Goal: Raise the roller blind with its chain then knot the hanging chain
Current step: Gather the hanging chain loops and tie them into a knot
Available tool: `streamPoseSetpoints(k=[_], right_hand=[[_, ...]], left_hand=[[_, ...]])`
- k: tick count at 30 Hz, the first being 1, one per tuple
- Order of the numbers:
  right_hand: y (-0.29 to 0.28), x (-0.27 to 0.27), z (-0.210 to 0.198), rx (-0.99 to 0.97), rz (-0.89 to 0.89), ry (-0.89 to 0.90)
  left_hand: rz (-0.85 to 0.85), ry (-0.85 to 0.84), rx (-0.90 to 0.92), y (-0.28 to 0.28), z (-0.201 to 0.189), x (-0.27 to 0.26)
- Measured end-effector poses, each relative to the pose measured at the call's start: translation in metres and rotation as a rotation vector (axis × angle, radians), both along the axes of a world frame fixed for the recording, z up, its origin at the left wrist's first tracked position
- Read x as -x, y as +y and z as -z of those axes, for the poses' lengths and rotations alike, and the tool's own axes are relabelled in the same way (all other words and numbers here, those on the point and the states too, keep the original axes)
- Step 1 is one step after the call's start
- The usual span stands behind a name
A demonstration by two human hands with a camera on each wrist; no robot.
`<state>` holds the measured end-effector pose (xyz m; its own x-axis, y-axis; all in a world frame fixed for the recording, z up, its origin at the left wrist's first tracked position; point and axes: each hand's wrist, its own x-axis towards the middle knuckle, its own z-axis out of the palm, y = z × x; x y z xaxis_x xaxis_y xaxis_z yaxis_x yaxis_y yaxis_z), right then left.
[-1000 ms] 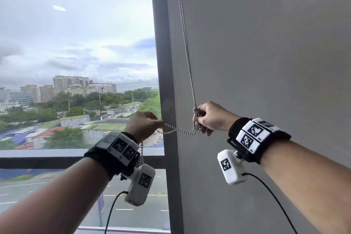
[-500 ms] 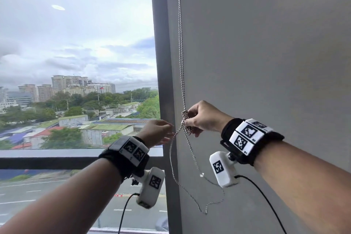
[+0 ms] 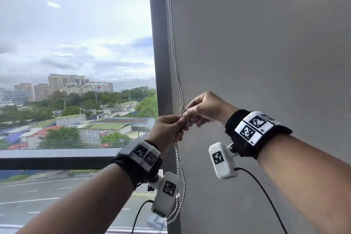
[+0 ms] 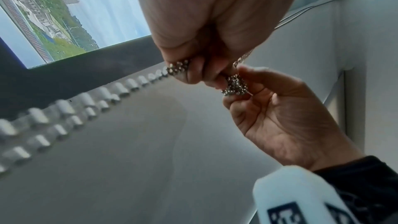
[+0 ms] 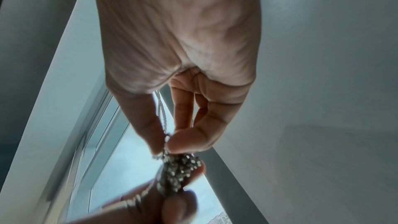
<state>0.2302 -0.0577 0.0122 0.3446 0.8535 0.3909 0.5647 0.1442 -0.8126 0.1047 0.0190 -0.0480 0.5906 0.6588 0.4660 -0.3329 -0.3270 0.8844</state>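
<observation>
Chain [image 3: 173, 47] knot [image 3: 187, 119] pinched by both hands' curled fingers [image 3: 190, 107].

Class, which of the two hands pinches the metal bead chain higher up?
The right hand, gripping the metal bead chain above the left hand.

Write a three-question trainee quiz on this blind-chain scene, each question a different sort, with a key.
1. True or false: both the left hand and the right hand pinch the chain.
2. Multiple choice: the bunched knot sits A) between the two hands, B) down at the hanging loop's bottom, C) up at the picture's top edge.
3. Fill in: below the hands the chain hangs as a ___ in front of the left wrist camera.

Key: 1 true; 2 A; 3 loop.
</observation>
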Motion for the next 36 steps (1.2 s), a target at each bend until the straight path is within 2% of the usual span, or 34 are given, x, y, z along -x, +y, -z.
streamPoseSetpoints(k=[3, 7, 11, 16, 20, 26, 30, 36], right_hand=[[-0.002, 0.002, -0.003, -0.036, -0.073, 0.087], [0.006, 0.010, 0.000, -0.067, -0.025, -0.010], [0.011, 0.018, 0.006, -0.068, -0.024, -0.016], [0.014, 0.026, 0.013, -0.093, -0.042, 0.009], [0.012, 0.031, 0.019, -0.095, -0.063, -0.005], [0.006, 0.035, 0.027, -0.090, -0.113, -0.027], [0.004, 0.042, 0.032, -0.097, -0.156, -0.073], [0.002, 0.045, 0.032, -0.061, -0.238, -0.142]], left_hand=[[-0.031, -0.016, -0.021, 0.001, 0.005, -0.002], [-0.073, -0.043, -0.049, 0.004, 0.015, -0.004], [-0.137, -0.015, -0.076, 0.002, 0.024, 0.001], [-0.059, -0.058, -0.032, -0.010, 0.036, 0.010], [-0.025, -0.047, -0.094, -0.020, 0.044, 0.017], [-0.060, -0.056, 0.013, -0.014, 0.045, 0.023], [-0.126, -0.097, -0.014, -0.014, 0.043, 0.023], [-0.071, -0.130, -0.035, -0.014, 0.046, 0.031]])
